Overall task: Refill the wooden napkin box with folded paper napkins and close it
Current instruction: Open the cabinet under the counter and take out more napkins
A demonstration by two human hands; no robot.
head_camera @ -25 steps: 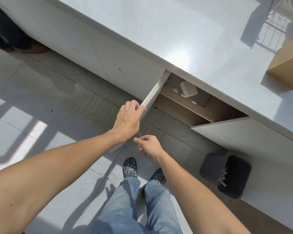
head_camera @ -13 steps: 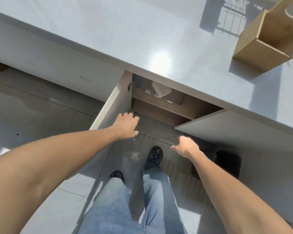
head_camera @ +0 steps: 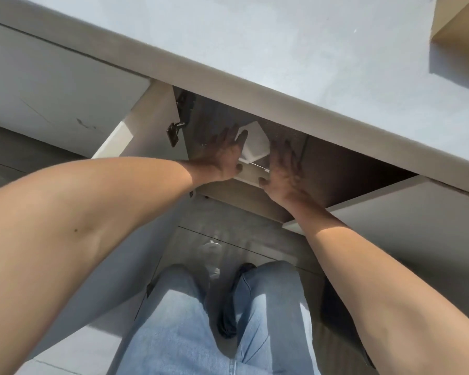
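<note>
A white pack of folded paper napkins (head_camera: 255, 146) sits on the upper shelf inside the open cabinet under the counter. My left hand (head_camera: 222, 155) presses against its left side with the thumb under the front edge. My right hand (head_camera: 283, 169) clasps its right side, thumb at the lower front corner. The pack is held between both hands. A corner of the wooden napkin box (head_camera: 460, 20) shows on the countertop at the top right, mostly cut off by the frame.
The grey countertop (head_camera: 255, 50) overhangs the cabinet. The left cabinet door (head_camera: 141, 131) stands open with its metal hinge (head_camera: 175, 131) exposed, and the right door (head_camera: 395, 209) is open too. The wooden shelf (head_camera: 238, 196) juts out below my hands. My legs and shoes stand on the tiled floor.
Both hands left the cabinet doors and reached into the cabinet, closing on either side of the napkin pack. My view moved closer to the counter.
</note>
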